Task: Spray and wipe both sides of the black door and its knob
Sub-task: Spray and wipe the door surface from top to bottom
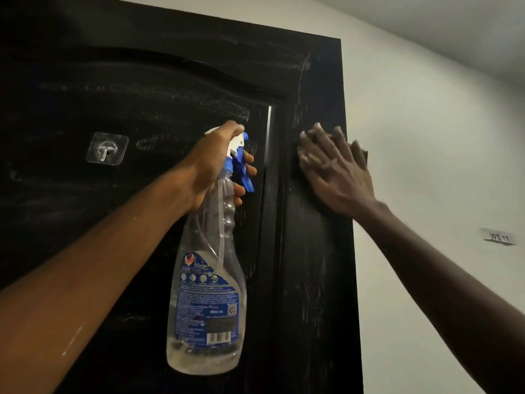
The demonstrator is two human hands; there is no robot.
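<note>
Progress: mid-wipe on this face, by my judgement | left hand grips spray bottle, fingers on its trigger | right hand flat, fingers spread, blurred, pressing black door just right of bottle; cloth beneath it unclear | streaks above both hands | knob and far side unseen, likely still to do

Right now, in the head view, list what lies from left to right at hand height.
In order: clear adhesive hook → spray bottle → right hand → WS 11 label.
</note>
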